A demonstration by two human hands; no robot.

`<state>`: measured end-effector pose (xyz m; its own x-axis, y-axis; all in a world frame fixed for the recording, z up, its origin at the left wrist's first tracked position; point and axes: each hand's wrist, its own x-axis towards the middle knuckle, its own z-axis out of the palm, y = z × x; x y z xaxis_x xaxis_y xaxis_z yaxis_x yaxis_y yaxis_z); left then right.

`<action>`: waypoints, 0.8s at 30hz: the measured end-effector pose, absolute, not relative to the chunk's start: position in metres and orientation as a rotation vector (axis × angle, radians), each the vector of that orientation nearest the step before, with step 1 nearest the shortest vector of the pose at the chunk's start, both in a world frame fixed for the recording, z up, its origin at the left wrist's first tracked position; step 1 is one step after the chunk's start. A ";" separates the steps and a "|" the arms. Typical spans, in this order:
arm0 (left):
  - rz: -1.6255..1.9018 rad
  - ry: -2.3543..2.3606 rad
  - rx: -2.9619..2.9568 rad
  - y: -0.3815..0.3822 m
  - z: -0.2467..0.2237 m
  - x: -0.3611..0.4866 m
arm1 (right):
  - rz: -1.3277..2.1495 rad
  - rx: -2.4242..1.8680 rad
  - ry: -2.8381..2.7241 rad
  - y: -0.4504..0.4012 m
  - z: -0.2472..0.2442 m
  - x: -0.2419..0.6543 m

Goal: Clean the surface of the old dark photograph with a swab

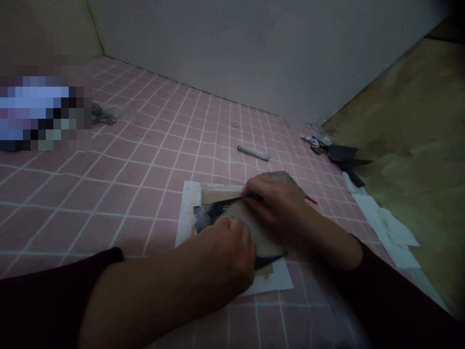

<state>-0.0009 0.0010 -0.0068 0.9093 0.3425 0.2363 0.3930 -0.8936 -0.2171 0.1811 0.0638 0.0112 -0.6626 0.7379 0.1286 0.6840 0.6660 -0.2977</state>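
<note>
Nearest, two dark sleeves (47, 308) reach in over a pink checked cloth (152, 203). The left hand (228, 249) lies knuckles up with its fingers curled over a dark sheet (208, 216); its fingertips are hidden, so whether it grips anything I cannot tell. The sheet lies on white paper (186, 208), at a slant to it, between and under the two hands, with a pale patch (267, 237) over much of its middle. Brown areas (218, 195) show on the paper around the sheet. The right hand (272, 201) pinches the sheet's far edge between thumb and fingers. Just beyond that hand, partly covered by it, is a grey item (290, 182), with a red tip (311, 199) beside it. To the right, white strips (394, 225) lie along a yellowish surface (410, 140). Farther off come a tube (253, 153), black pieces (342, 152) at the right, a blurred-out block (34, 111) at the left with small metallic items (104, 117) beside it, a small ring (236, 124), and finally a grey wall (254, 48).
</note>
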 end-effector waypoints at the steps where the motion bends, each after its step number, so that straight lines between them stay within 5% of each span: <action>1: -0.288 -0.561 -2.797 0.001 -0.007 -0.001 | 0.381 -1.086 -2.640 0.063 0.011 0.180; 24: -0.288 -0.576 -2.796 0.003 -0.004 0.000 | 0.390 -1.029 -2.644 0.065 0.007 0.179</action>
